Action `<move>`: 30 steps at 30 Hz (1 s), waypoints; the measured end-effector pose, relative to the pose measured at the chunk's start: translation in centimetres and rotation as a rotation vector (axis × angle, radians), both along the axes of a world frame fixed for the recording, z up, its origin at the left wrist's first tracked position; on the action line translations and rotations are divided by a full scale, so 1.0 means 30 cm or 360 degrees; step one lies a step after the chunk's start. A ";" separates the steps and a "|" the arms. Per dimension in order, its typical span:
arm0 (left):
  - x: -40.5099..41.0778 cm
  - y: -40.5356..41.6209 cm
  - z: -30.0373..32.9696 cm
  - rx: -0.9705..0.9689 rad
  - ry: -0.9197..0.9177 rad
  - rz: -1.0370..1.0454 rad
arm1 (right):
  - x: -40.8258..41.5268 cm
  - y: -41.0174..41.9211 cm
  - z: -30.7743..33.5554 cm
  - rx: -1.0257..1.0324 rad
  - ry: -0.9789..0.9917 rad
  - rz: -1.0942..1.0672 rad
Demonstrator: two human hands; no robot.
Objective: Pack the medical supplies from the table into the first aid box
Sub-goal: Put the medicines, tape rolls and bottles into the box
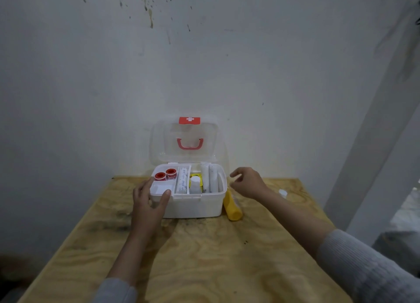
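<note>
The white first aid box [195, 206] stands open at the table's far edge, its clear lid [184, 141] with a red handle upright against the wall. Inside lie two red tape rolls [165, 175], a wrapped bandage roll [182, 183], a white bottle on a yellow pack [196, 184] and white rolls [210, 177] at the right. My left hand [148, 206] grips the box's front left corner, thumb on the rim. My right hand [248, 183] hovers just right of the box, fingers loosely curled, holding nothing. A yellow tube [231, 208] lies on the table against the box's right side.
The plywood table [204, 257] stretches toward me. A small white object [283, 192] lies at the table's far right. The stained wall [204, 63] stands directly behind the box, and a white post [375, 143] leans at the right.
</note>
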State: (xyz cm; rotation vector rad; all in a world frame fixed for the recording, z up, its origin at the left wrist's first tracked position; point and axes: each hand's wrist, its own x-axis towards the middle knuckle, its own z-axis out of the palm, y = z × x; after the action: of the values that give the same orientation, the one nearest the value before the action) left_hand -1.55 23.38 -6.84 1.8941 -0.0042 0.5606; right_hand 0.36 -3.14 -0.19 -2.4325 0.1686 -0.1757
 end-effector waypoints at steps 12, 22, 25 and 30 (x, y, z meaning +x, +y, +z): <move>0.010 0.011 -0.007 -0.0004 -0.0039 -0.0018 | -0.043 -0.023 -0.077 0.0525 0.0593 -0.0049; 0.024 0.019 -0.014 0.0000 -0.0036 -0.0019 | -0.112 -0.090 0.049 0.0538 -0.0275 0.0106; 0.021 0.011 -0.012 0.0009 -0.0049 -0.0010 | -0.106 -0.061 0.140 0.0415 -0.0563 0.0233; 0.022 0.014 -0.013 0.0003 -0.0026 -0.0018 | -0.074 0.046 0.180 0.0200 -0.0577 0.0435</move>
State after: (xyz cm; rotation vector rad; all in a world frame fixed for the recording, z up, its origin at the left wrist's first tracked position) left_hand -0.90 23.82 -7.25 1.8899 -0.0260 0.5688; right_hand -1.86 -1.75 5.21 -2.2267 -0.3036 -0.4617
